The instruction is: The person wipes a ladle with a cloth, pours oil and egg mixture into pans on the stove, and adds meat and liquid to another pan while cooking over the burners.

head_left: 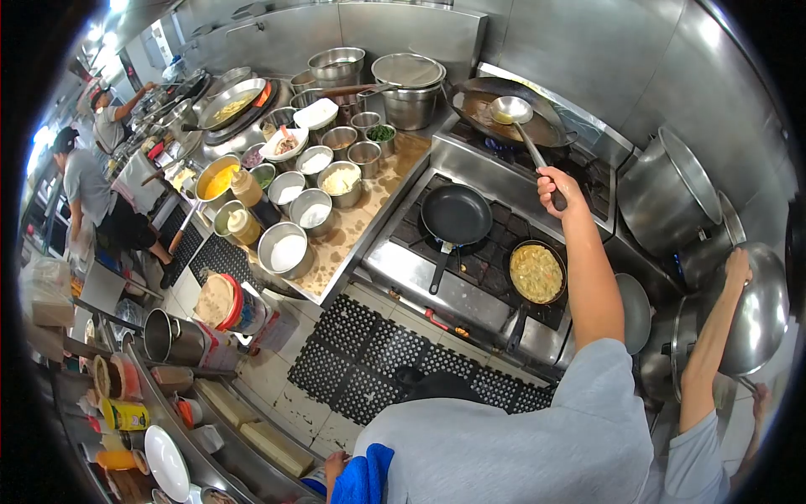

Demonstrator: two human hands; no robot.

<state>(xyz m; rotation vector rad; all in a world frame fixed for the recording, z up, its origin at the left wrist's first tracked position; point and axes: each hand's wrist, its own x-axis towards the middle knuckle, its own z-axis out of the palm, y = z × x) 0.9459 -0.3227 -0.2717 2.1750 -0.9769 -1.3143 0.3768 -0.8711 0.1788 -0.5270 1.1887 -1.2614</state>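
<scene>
My right hand (562,190) is wrapped round the handle of a long metal ladle (510,111). The ladle's bowl is over a large wok (478,105) on the back burner, with liquid inside. At the bottom of the view, my left hand (337,464) is at a bright blue cloth (366,475) with its fingers curled against it, partly hidden. On the front burners, a black frying pan (456,215) has nothing in it. Beside it, a smaller pan (522,304) holds a round yellow omelette (536,273) with bits in it.
Several metal containers of ingredients, including a bowl of white powder (287,250), and squeeze bottles (244,227) crowd the left counter. At right, another person's hand (739,267) touches a big metal bowl (756,315). Large pots (669,191) lean by the wall. A rubber mat (369,357) covers the floor.
</scene>
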